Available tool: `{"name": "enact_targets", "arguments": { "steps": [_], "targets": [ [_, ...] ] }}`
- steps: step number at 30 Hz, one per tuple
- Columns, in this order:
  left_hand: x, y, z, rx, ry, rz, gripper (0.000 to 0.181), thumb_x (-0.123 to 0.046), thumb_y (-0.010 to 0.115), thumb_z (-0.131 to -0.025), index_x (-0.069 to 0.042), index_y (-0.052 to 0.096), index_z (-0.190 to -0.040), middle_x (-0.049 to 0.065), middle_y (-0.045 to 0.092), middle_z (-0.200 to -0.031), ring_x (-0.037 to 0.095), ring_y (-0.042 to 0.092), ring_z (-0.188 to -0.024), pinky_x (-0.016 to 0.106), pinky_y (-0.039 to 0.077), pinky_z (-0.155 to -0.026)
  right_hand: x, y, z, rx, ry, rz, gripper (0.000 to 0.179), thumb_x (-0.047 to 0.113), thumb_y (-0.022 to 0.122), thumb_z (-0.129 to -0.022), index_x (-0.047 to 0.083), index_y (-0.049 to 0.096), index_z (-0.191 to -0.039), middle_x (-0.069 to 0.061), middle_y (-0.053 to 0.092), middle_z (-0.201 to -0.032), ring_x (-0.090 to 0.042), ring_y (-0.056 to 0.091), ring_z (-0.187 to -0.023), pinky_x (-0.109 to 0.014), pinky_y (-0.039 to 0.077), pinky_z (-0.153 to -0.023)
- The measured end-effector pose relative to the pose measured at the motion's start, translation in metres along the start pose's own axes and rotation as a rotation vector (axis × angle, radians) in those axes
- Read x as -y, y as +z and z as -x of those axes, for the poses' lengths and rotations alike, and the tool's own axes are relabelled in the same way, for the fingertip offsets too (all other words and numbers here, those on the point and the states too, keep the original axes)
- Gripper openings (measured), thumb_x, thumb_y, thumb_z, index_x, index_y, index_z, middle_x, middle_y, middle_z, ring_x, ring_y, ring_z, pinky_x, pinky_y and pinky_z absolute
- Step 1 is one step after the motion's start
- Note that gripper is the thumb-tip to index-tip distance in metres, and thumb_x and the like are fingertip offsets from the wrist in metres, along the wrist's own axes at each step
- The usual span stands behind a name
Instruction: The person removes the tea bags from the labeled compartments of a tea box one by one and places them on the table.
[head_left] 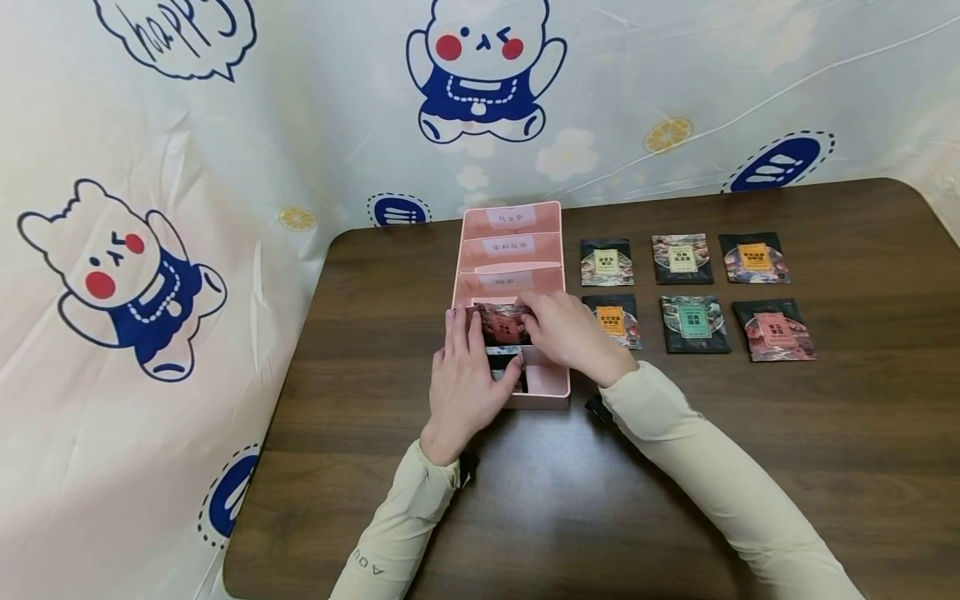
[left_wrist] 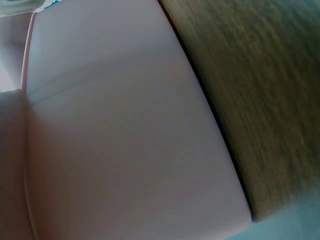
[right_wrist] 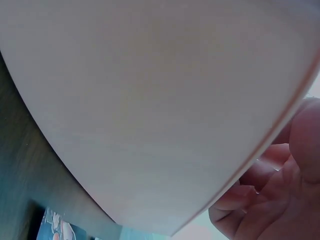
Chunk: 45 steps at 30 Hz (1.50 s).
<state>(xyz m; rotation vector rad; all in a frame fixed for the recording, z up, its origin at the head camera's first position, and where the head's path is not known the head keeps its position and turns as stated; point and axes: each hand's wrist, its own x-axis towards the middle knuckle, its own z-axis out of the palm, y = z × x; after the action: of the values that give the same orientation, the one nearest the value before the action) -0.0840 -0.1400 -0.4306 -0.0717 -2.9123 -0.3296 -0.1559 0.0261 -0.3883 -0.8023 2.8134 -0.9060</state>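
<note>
R fingers [head_left: 534, 302] pinch our dark-red foil sachet [head_left: 501, 327], L fingers [head_left: 477, 333] straight, pink plastic box [head_left: 547, 380] part-full, 6 dark packets [head_left: 693, 323] out.

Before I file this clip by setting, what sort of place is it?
Probably a makeshift indoor filming corner, though I can't be sure: a wood-grain table is backed by a cartoon-printed cloth, with tea sachets set out in two rows.

Left forearm [head_left: 401, 521] is slanting up from bottom centre; left hand [head_left: 467, 383] is lying left of centre, fingers pointing up-frame. Right forearm [head_left: 735, 487] is slanting from lower right; right hand [head_left: 568, 333] is bending its fingers leftward.
</note>
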Motion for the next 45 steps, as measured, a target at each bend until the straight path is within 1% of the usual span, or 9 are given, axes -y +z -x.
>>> {"name": "enact_targets", "arguments": {
  "steps": [9,12,22,28,31,35,38,41,45],
  "targets": [
    [0.000,-0.001,0.001,0.006,-0.002,-0.004,0.083,-0.058,0.052,-0.085,-0.001,0.038,-0.144,0.019,0.026,-0.157,0.031,0.021,-0.149,0.055,0.044,-0.093,-0.002,-0.006,0.002,-0.005,0.014,-0.051,0.020,0.012,0.055,-0.095,0.008,0.065,-0.112,-0.008,0.068,-0.086,-0.018,0.053,-0.062,-0.034,0.044,-0.061],
    [0.000,-0.001,0.001,0.018,-0.010,-0.002,0.084,-0.059,0.052,-0.085,-0.002,0.037,-0.145,0.018,0.025,-0.158,0.030,0.019,-0.149,0.055,0.044,-0.093,-0.003,-0.007,0.003,-0.008,0.015,-0.078,0.020,0.012,0.055,-0.095,0.008,0.065,-0.112,-0.008,0.069,-0.087,-0.017,0.053,-0.062,-0.033,0.043,-0.061],
    [0.000,-0.003,0.000,0.053,-0.020,0.004,0.083,-0.059,0.051,-0.086,-0.003,0.035,-0.146,0.017,0.023,-0.159,0.029,0.016,-0.150,0.055,0.043,-0.095,-0.008,-0.012,0.004,-0.026,0.018,-0.149,0.017,0.013,0.053,-0.097,0.007,0.062,-0.110,-0.006,0.065,-0.077,-0.015,0.051,-0.054,-0.028,0.040,-0.052],
    [-0.001,-0.003,-0.001,0.059,-0.022,-0.001,0.082,-0.059,0.051,-0.086,-0.003,0.038,-0.145,0.017,0.023,-0.159,0.029,0.015,-0.150,0.054,0.044,-0.095,-0.012,-0.016,0.004,-0.055,0.016,-0.181,0.022,0.013,0.052,-0.098,0.006,0.062,-0.116,-0.006,0.064,-0.075,-0.014,0.047,-0.051,-0.028,0.038,-0.050],
    [-0.001,-0.003,-0.001,0.054,-0.024,0.002,0.082,-0.058,0.052,-0.085,-0.003,0.038,-0.144,0.017,0.023,-0.159,0.029,0.015,-0.150,0.054,0.044,-0.094,-0.014,-0.017,0.004,-0.078,0.011,-0.186,0.022,0.013,0.052,-0.097,0.007,0.062,-0.116,-0.006,0.065,-0.077,-0.014,0.048,-0.052,-0.029,0.040,-0.051],
    [-0.001,-0.004,-0.001,0.059,-0.027,0.006,0.083,-0.058,0.052,-0.085,-0.003,0.038,-0.145,0.017,0.023,-0.159,0.029,0.015,-0.150,0.055,0.043,-0.094,-0.016,-0.019,0.004,-0.093,0.017,-0.217,0.023,0.013,0.051,-0.098,0.007,0.062,-0.117,-0.007,0.070,-0.084,-0.015,0.056,-0.058,-0.030,0.043,-0.055],
    [-0.001,-0.004,-0.001,0.071,-0.028,0.005,0.083,-0.059,0.052,-0.086,-0.003,0.037,-0.145,0.017,0.021,-0.159,0.029,0.014,-0.151,0.055,0.043,-0.095,-0.016,-0.021,0.004,-0.109,0.025,-0.232,0.023,0.014,0.051,-0.098,0.007,0.062,-0.118,-0.006,0.069,-0.083,-0.015,0.057,-0.060,-0.031,0.043,-0.056],
    [-0.001,-0.004,-0.001,0.081,-0.030,0.005,0.083,-0.059,0.051,-0.086,-0.003,0.037,-0.146,0.017,0.020,-0.160,0.029,0.013,-0.151,0.055,0.043,-0.096,-0.016,-0.024,0.005,-0.126,0.034,-0.246,0.024,0.014,0.051,-0.098,0.007,0.061,-0.118,-0.007,0.067,-0.080,-0.017,0.053,-0.058,-0.032,0.042,-0.056],
    [-0.001,-0.004,-0.001,0.091,-0.032,0.003,0.084,-0.060,0.051,-0.086,-0.003,0.037,-0.146,0.017,0.018,-0.160,0.029,0.012,-0.151,0.056,0.042,-0.097,-0.017,-0.026,0.006,-0.149,0.039,-0.269,0.024,0.013,0.050,-0.098,0.006,0.061,-0.118,-0.009,0.069,-0.088,-0.018,0.055,-0.064,-0.032,0.042,-0.059]
  ]
}}
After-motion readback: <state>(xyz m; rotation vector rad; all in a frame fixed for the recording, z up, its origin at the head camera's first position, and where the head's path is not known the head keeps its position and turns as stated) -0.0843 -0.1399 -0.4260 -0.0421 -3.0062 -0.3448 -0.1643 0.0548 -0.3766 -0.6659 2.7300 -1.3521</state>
